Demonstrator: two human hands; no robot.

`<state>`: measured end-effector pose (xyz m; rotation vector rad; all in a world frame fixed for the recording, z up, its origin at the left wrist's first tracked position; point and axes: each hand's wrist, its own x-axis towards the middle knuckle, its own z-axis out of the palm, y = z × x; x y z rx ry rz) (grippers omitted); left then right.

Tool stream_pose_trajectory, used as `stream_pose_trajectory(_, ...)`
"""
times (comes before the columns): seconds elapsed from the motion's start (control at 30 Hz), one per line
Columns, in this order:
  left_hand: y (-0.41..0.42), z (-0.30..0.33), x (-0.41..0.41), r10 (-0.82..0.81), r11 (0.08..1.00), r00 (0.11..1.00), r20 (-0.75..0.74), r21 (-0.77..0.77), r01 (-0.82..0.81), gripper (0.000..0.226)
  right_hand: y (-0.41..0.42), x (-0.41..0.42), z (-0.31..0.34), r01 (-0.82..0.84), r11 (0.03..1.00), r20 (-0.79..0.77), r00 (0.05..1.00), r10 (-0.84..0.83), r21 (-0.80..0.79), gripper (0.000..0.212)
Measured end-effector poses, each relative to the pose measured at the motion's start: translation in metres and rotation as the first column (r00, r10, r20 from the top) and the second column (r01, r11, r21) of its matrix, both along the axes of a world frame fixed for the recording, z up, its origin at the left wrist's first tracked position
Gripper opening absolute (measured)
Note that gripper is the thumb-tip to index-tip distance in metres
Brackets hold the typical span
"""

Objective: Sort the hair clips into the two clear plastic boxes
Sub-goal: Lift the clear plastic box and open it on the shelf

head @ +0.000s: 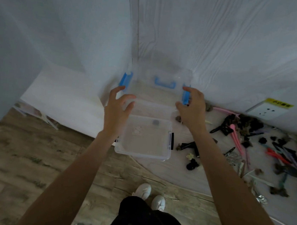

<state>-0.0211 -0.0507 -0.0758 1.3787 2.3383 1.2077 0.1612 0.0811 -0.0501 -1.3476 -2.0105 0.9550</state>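
A clear box with blue latches (157, 94) stands on the white table (183, 173) against the wall. My right hand (193, 108) grips its right end, finger and thumb around the right blue latch. At the box's left end my left hand (118, 109) has its fingers spread, the tips touching near the left blue latch. Just in front sits a second clear box with black latches (142, 155), open, holding a small white clip (137, 129) and a small dark clip (155, 122). Several loose hair clips (243, 130), black, pink and coloured, lie scattered to the right.
A wall socket (265, 111) with a yellow label sits low on the wall behind the clips. The table's curved front edge runs past the near box. Wooden floor and my white shoes (150, 195) are below.
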Motion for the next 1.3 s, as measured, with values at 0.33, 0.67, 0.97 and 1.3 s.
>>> stream_pose_trajectory(0.33,0.007,-0.01,0.001,-0.029,0.961,0.999,-0.031,-0.276,0.019,0.027,-0.005,0.007,-0.03,-0.052,0.996,0.132,0.989,0.061,-0.07,0.04)
stream_pose_trajectory(0.67,-0.071,-0.026,0.028,0.076,0.928,0.991,0.108,-0.371,-0.03,0.063,-0.075,0.044,-0.045,-0.179,0.956,0.14,0.967,0.214,-0.232,0.04)
stream_pose_trajectory(0.97,-0.089,-0.03,0.029,0.12,0.903,0.991,-0.067,-0.406,-0.137,0.059,-0.114,0.033,-0.05,-0.248,0.96,0.084,0.962,0.26,-0.133,0.031)
stream_pose_trajectory(1.3,-0.092,-0.037,0.022,0.181,0.899,0.976,-0.122,-0.381,-0.214,0.066,-0.017,0.018,-0.078,-0.773,0.632,0.68,0.433,0.592,-0.058,0.068)
